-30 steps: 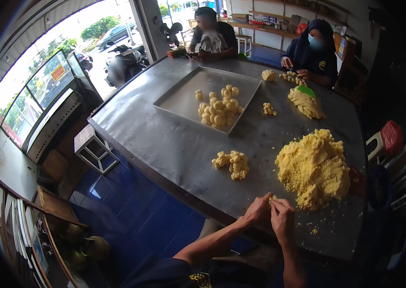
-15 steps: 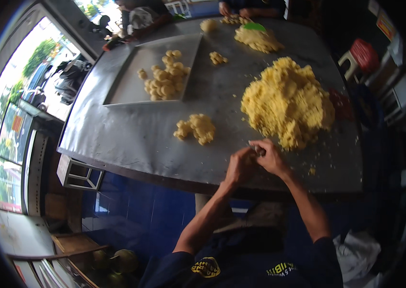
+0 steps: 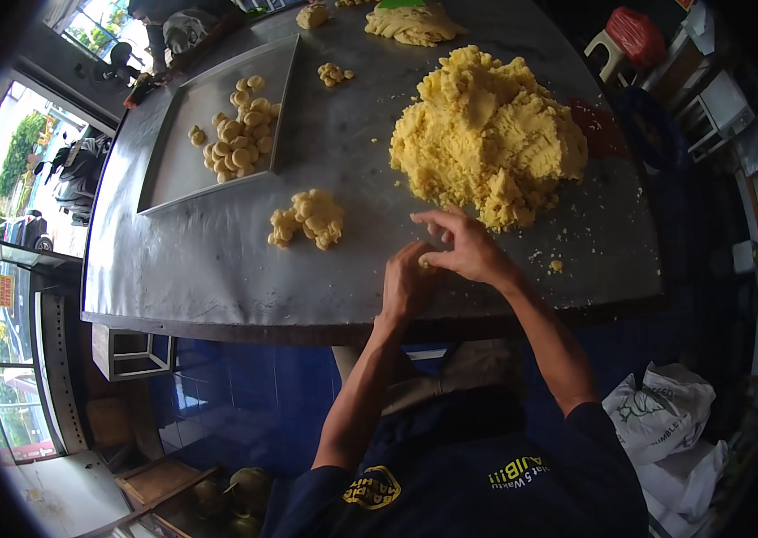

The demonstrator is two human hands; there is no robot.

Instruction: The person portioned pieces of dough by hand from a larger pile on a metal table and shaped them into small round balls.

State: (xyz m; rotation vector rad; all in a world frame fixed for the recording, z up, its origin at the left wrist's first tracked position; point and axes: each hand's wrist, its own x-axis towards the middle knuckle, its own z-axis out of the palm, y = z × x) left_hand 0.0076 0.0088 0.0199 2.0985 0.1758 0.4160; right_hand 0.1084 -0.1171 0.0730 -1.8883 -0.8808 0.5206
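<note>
Near the table's front edge, my left hand is curled round a small dough piece, mostly hidden. My right hand reaches over it, thumb touching the piece, other fingers raised and apart. Just beyond sits a big crumbly yellow dough heap. A lumpy cluster of small pale dough pieces lies to their left. Farther left, a shallow metal tray holds several rounded dough balls. A smaller dough cluster and a smooth dough mound under a green object are farther back.
The large metal table spans the middle. A person is at its back left. A white stool frame stands below the left edge. At right are a beige stool, a red bag and white sacks.
The view has tipped down, so the table and its contents sit higher in the frame. My right fingers, pinched a second ago, have spread and lifted while my left hand stays curled.
</note>
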